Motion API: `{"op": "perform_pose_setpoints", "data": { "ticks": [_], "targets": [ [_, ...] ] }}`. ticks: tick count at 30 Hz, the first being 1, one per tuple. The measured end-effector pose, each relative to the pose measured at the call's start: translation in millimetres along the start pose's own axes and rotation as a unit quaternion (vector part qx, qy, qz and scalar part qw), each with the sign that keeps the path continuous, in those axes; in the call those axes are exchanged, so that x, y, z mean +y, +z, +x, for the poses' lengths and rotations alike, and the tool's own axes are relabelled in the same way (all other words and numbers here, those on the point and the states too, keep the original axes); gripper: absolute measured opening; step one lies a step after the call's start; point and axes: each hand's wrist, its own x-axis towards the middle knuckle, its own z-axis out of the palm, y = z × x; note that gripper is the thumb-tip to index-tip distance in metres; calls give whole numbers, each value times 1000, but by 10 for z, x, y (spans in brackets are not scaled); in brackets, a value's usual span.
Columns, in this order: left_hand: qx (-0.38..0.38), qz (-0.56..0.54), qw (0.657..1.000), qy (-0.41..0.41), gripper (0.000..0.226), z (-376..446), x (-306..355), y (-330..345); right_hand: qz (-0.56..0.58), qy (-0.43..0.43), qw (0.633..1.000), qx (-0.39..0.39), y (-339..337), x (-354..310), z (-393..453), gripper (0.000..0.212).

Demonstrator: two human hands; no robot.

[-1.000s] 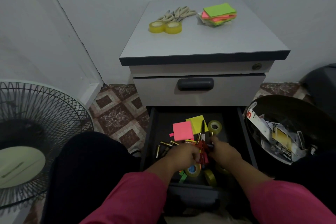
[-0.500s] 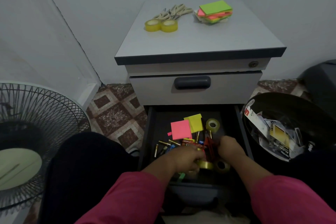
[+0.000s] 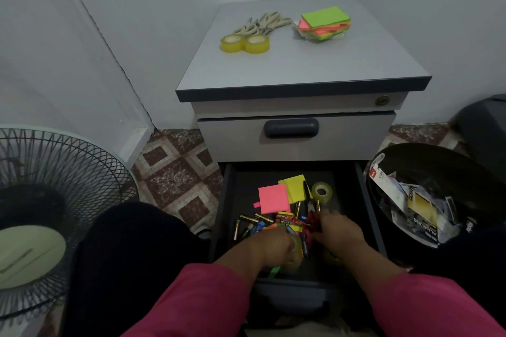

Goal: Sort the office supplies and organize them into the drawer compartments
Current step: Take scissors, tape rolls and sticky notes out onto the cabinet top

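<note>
Both hands reach into the open bottom drawer [image 3: 227, 200]: the left hand [image 3: 269, 245] curls its fingers round a clear tape roll [image 3: 295, 250] near the front edge, while the right hand [image 3: 338, 230] touches a red item [image 3: 312, 220] amid the batteries [image 3: 247, 223], though its grip cannot be told. A pink pad [image 3: 272, 198], yellow pad [image 3: 294, 187] and second roll [image 3: 321, 191] lie toward the drawer's back. On the cabinet top [image 3: 301, 63] sit two rolls [image 3: 245, 43], scissors [image 3: 262, 23] and stacked notes [image 3: 323, 23]; packaging in the bin [image 3: 427, 156] at the right reads "ALKALINE".
</note>
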Motion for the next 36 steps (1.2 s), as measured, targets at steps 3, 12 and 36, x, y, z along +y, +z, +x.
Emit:
{"op": "perform_pose_setpoints", "data": {
  "ticks": [3,12,36],
  "targets": [
    [24,-27,999,-18,27,4,53,-19,6,5,1000,5,-1,-36,-2,41],
    [117,20,991,-64,42,62,165,75,31,34,999,1,-20,38,-1,31],
    [382,-288,870,-116,15,-348,-68,-943,228,-50,963,134,-699,-245,-454,33]
  ]
}}
